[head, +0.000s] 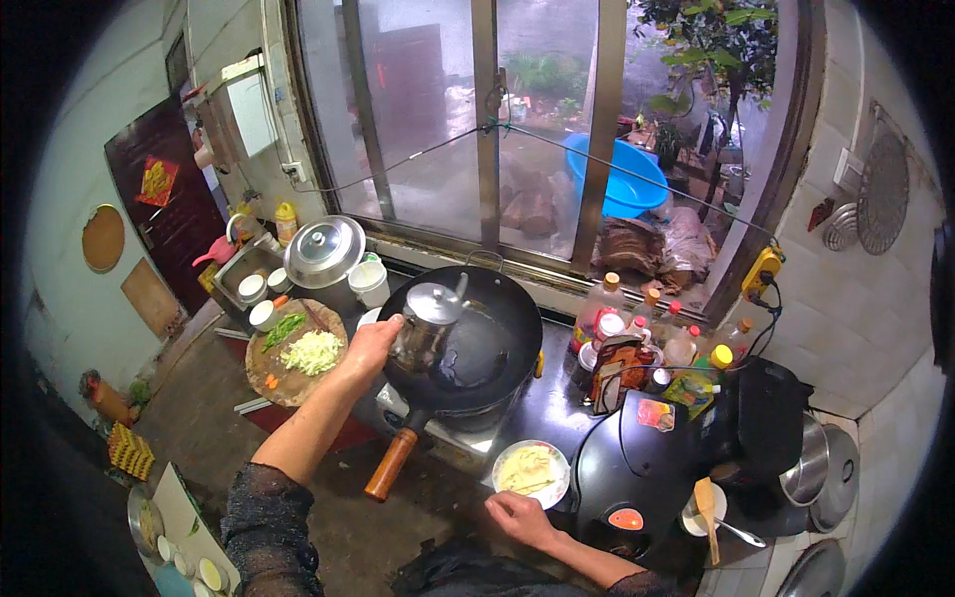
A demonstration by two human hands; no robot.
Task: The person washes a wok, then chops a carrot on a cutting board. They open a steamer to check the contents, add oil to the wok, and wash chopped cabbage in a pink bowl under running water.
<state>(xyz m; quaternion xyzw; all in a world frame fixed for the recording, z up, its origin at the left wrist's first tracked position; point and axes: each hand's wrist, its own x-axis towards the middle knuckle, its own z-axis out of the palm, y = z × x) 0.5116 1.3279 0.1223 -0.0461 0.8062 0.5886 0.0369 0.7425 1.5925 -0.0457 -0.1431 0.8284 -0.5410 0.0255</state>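
Observation:
My left hand (374,345) grips a lidded stainless steel oil pot (429,324) and holds it over a black wok (507,328) on the stove. A little shiny liquid lies in the bottom of the wok, whose wooden handle (392,463) points towards me. No stream from the spout can be made out. My right hand (522,516), fingers loosely curled, rests just below a patterned plate (559,477) with a pale yellow, flat, egg-like food (527,469); nothing shows in it. To the left, a round wooden chopping board (261,366) bears chopped pale vegetable (313,352), green pieces (283,330) and orange bits.
A steel lid (324,250) and white tubs (368,277) stand behind the board, beside the sink (233,280). Bottles (597,302) crowd the right back by the window. A black rice cooker (634,463) sits right of the plate, near a bowl with a wooden spatula (706,515).

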